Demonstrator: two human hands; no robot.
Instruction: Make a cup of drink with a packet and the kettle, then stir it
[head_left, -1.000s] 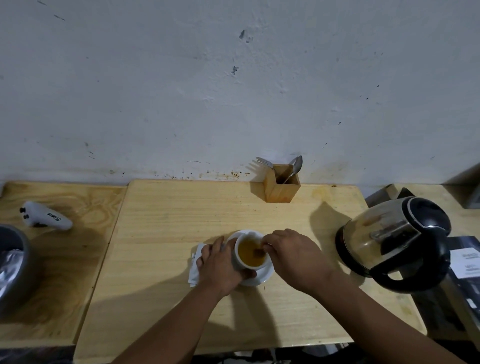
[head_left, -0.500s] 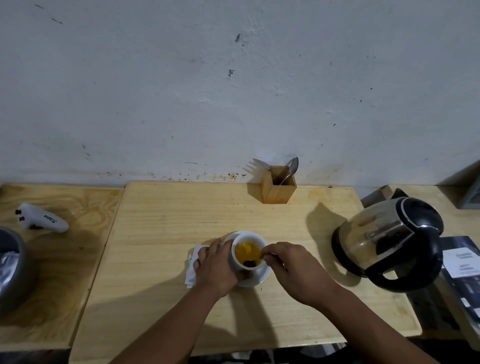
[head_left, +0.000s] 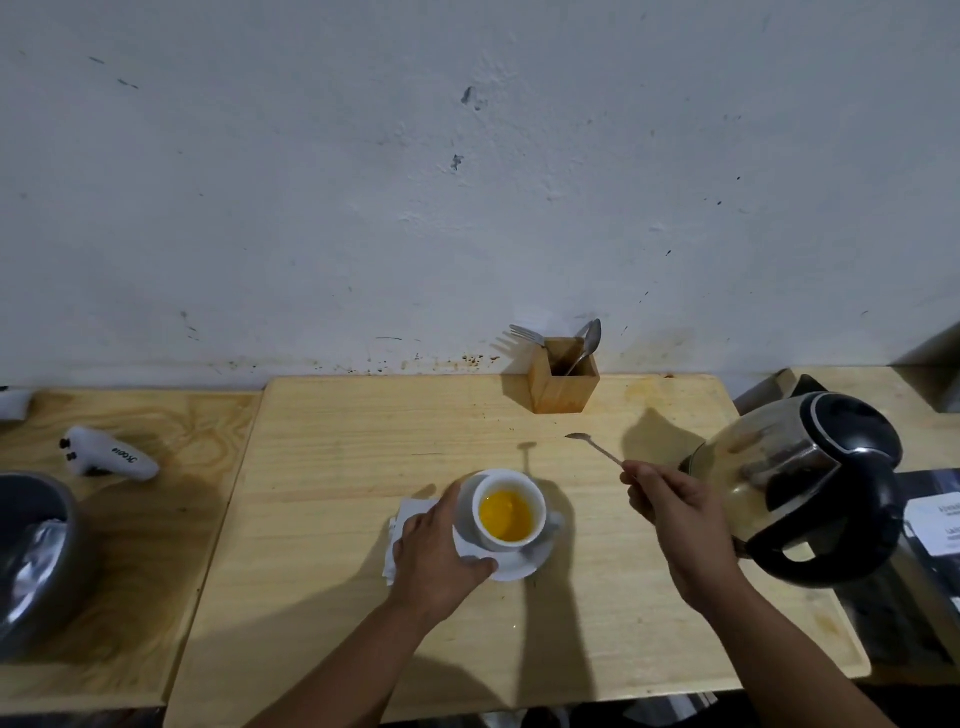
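Right hand (head_left: 675, 512) grips spoon (head_left: 595, 448); white device (head_left: 111, 460) label unreadable.

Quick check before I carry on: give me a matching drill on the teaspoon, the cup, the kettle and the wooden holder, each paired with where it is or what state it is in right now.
Things:
1. teaspoon
2. cup
3. kettle
4. wooden holder

Places or states:
A. at the back by the wall, with a fork and a spoon standing in it
B. on a saucer, filled with yellow-orange drink
C. held in the air by the right hand, clear of the cup
D. at the table's right edge, behind the right hand

Pairs: 1-C, 2-B, 3-D, 4-A
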